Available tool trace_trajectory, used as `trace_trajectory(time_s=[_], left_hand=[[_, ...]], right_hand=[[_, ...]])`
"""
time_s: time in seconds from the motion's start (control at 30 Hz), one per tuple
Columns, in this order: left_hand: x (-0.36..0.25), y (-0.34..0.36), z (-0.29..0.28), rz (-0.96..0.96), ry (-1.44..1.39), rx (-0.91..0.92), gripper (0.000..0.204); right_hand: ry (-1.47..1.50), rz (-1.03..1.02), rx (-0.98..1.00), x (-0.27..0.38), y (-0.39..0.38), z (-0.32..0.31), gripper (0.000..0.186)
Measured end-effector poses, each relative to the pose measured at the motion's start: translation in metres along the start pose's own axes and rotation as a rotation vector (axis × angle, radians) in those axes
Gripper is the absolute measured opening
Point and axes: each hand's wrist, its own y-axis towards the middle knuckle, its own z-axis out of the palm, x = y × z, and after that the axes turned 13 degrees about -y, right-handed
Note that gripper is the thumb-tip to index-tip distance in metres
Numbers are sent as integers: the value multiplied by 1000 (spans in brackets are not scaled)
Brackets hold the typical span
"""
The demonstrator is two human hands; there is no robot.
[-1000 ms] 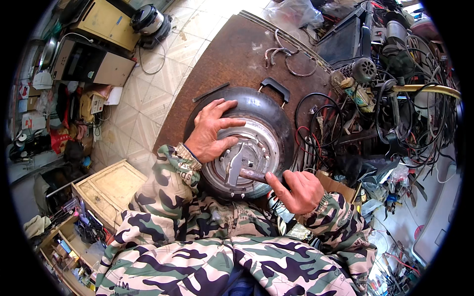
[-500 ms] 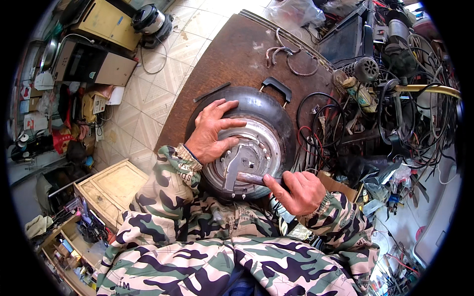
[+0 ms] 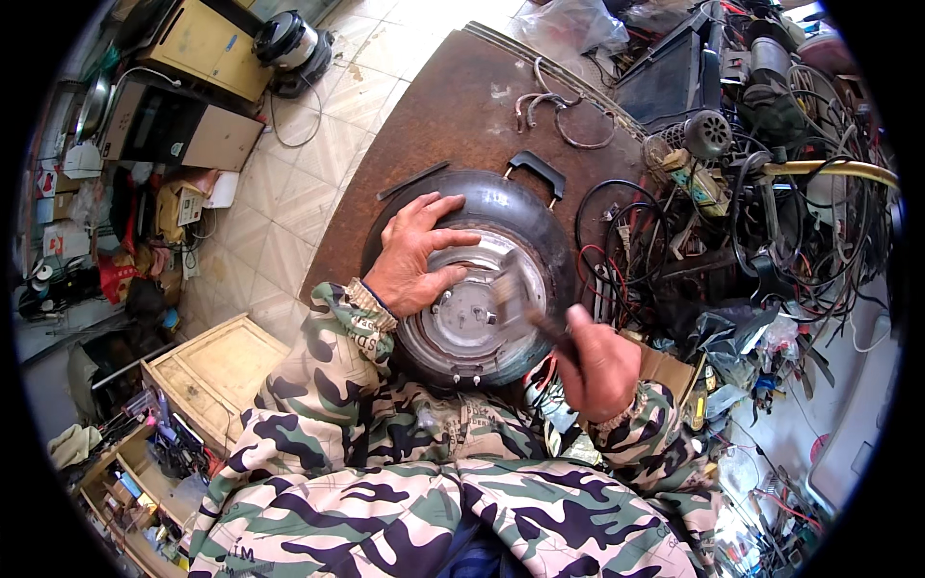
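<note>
A round dark appliance that looks like an upturned electric pan [image 3: 525, 214] lies on the rust-brown table, its silvery metal underside [image 3: 458, 332] facing up. A black side handle [image 3: 540, 173] juts from its far edge on two metal posts, and two small pins show at its near edge. My left hand [image 3: 416, 258] rests on the pan's left side with fingers spread, pressing on rim and metal. My right hand [image 3: 602, 368] is closed round the handle of a hammer [image 3: 512, 293]. Smeared by motion, the hammer head hovers over the right part of the underside; contact cannot be made out.
Curved metal pieces [image 3: 583, 125] lie on the far part of the brown table [image 3: 414, 125]. To the right are coiled black cables [image 3: 626, 226] and a heap of tools and parts. A wooden cabinet [image 3: 217, 371] stands at the left, an electric cooker [image 3: 289, 43] on the tiled floor beyond.
The hammer has moved up and to the right off the left middle of the underside, swinging with my right hand. My left hand and the pan have stayed in place.
</note>
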Motion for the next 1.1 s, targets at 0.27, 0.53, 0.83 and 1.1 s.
trace_trajectory(time_s=[0.27,0.53,0.83,1.1], left_hand=[[4,5,-3,8,44,43,43],[32,73,-34,166,158,19,33],[72,121,-29,-14,-16,261,47],[90,131,-52,60,547,108,33]], right_hand=[[792,1124,-219,40,-71,30,21],[673,1399,-508,117,-131,97,22],[400,1584,-600,196,-132,169,33],[343,1729,-739,227,-125,212,38]])
